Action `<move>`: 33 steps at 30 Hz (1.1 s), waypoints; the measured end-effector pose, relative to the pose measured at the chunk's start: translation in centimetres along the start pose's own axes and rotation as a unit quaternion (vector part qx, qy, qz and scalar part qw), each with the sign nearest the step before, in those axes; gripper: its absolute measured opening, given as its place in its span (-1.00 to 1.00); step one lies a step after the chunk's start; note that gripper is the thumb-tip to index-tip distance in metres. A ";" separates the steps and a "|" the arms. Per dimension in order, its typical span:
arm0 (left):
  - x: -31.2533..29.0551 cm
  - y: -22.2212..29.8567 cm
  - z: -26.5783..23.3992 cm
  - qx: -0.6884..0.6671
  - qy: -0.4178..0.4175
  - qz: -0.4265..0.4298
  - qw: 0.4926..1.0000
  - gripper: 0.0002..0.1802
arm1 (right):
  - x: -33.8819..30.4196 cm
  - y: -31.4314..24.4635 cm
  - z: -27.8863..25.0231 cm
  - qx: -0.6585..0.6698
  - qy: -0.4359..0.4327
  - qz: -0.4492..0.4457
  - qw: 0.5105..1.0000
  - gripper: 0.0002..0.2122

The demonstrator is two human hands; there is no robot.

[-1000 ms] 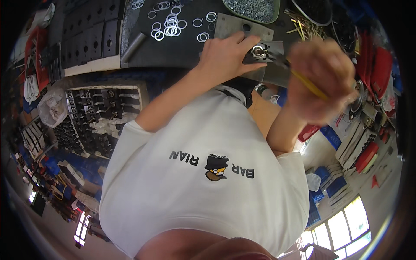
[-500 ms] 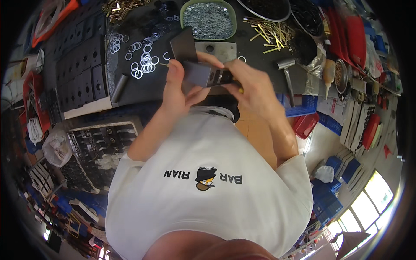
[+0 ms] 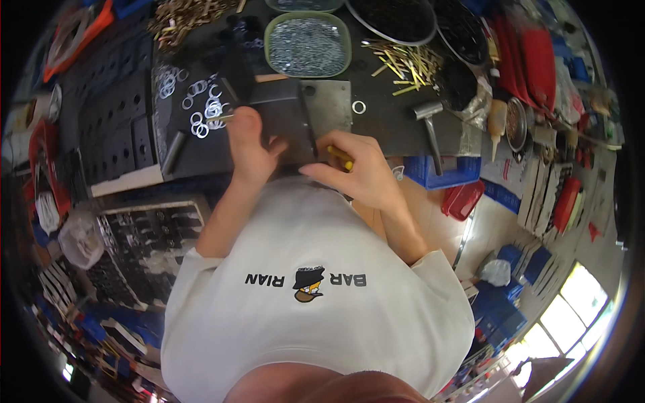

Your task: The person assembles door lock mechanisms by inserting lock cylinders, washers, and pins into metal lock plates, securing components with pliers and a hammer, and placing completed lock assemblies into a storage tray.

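From afar I watch the dark metal part (image 3: 279,114) at the near side of the worktop (image 3: 386,124)
The left hand (image 3: 252,151) is half-curled at its left, grip I cannot tell; the right hand (image 3: 363,168) has fingers closed round a yellow handle (image 3: 341,158). The part hides some steel plate (image 3: 332,104); rings (image 3: 199,126) lie left, a green tub (image 3: 308,46) far, a hammer (image 3: 431,131) right
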State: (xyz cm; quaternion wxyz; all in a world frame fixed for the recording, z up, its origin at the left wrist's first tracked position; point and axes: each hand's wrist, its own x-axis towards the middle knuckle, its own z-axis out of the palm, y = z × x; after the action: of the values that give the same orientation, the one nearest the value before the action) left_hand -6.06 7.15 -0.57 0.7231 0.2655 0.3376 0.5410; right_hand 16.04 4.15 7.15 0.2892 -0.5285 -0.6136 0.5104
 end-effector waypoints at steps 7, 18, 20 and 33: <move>-0.7 3.0 3.6 0.001 0.082 0.046 0.996 -0.51 | 1.0 -1.0 0.8 -0.083 -0.023 -0.018 0.996 -0.63; -16.4 12.0 -12.4 0.432 0.543 0.242 0.678 -0.61 | 4.1 7.2 -7.1 0.103 0.139 -0.087 0.981 -0.68; -21.7 10.0 -18.8 0.453 0.685 0.227 0.524 -0.58 | 4.9 9.1 -7.4 0.088 0.107 -0.101 0.985 -0.59; -27.2 -1.3 -24.0 0.111 0.851 0.241 0.453 -0.55 | 5.6 6.2 -3.2 0.139 0.257 -0.075 0.953 -0.39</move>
State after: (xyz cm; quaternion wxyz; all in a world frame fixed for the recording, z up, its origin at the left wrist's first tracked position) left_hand -28.98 -18.88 -11.18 -0.1194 -0.1780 0.7646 0.6078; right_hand 19.59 9.96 1.39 0.5452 -0.5488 -0.4795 0.4143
